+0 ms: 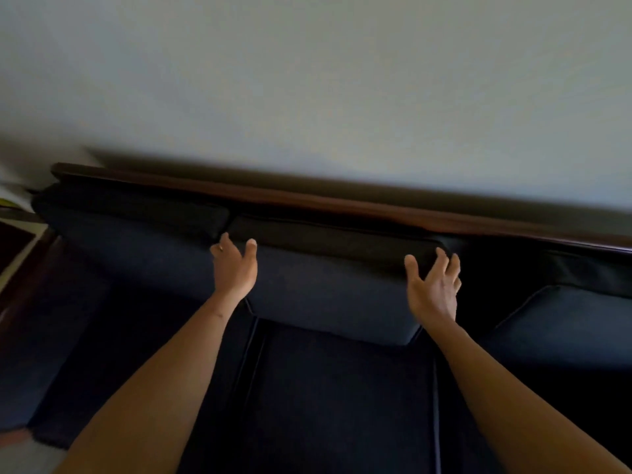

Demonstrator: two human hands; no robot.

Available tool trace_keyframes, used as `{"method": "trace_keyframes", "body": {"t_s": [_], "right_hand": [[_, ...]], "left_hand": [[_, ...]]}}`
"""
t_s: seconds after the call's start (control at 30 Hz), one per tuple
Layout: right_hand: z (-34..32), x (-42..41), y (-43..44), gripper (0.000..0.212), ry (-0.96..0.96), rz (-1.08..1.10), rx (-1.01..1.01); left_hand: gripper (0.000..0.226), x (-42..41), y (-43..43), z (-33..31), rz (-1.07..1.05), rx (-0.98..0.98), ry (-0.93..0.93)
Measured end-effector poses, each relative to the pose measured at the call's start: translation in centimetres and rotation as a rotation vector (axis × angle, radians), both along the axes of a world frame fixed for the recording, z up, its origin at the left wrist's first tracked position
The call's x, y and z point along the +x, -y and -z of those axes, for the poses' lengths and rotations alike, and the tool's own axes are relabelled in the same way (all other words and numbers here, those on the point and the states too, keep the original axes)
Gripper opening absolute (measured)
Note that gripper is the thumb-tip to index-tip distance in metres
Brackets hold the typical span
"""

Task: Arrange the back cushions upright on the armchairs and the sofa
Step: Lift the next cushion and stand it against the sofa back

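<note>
A dark navy sofa (328,388) with a brown wooden back rail (307,196) runs along a pale wall. Its middle back cushion (328,289) stands upright against the rail, and the left back cushion (136,241) stands upright beside it. At the right, another cushion (567,323) lies lower and tilted on the seat. My left hand (234,266) is open at the middle cushion's upper left corner, fingers apart, holding nothing. My right hand (434,289) is open at its upper right corner, fingertips close to or touching the top edge.
The wall (307,80) rises directly behind the rail. At the far left a light-framed dark surface (17,244) stands beside the sofa's end. A strip of pale floor (20,456) shows at the bottom left.
</note>
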State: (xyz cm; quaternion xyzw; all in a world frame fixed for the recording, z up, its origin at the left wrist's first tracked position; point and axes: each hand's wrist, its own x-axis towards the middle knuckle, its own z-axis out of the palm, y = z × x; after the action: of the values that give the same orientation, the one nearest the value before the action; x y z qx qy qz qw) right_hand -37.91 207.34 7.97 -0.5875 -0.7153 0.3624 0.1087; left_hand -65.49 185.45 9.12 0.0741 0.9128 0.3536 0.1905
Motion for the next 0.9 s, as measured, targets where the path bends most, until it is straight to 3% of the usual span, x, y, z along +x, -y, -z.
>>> {"method": "trace_keyframes", "body": {"t_s": [0.17, 0.37, 0.53, 0.9], "right_hand": [[1.9, 0.4, 0.8, 0.087, -0.127, 0.131, -0.002], [3.3, 1.0, 0.9, 0.096, -0.269, 0.257, -0.025], [3.4, 1.7, 0.0, 0.093, -0.286, 0.299, 0.003], [3.3, 4.9, -2.5, 0.093, -0.247, 0.306, 0.052]], "left_hand": [[0.084, -1.9, 0.8, 1.9, -0.096, 0.127, 0.038], [0.081, -3.5, 1.5, 3.0, -0.079, 0.13, 0.093], [0.068, -2.0, 1.2, 3.7, -0.082, 0.176, 0.121], [0.084, 0.4, -1.9, 4.1, -0.009, 0.246, 0.145]]}}
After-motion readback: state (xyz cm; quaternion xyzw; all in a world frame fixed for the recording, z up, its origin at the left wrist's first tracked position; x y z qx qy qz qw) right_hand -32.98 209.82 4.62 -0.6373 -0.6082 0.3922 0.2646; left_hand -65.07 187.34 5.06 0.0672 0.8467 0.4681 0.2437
